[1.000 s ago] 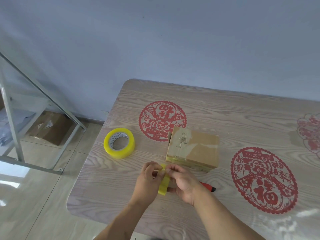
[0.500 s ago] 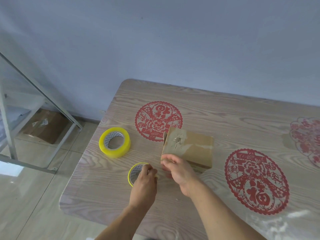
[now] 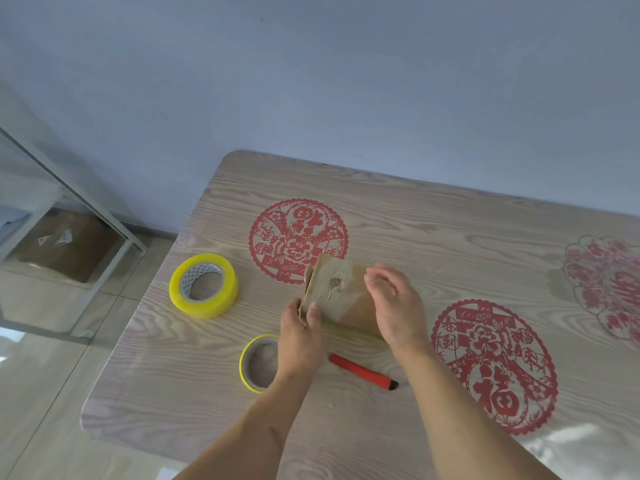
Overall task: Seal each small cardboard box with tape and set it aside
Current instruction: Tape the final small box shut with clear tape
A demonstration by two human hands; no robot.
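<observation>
Small cardboard box [image 3: 341, 299] tilted on bench [image 3: 450, 237], between hands. Left hand [image 3: 299, 336] fingers pinched on near-left corner; right hand [image 3: 396, 303] open, hovering over top. Judged light, stiff-walled, glossy tape probably slippery; best gripped by opposite edges.

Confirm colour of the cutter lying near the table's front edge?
Red body with a black tip: cutter, head view.
</observation>
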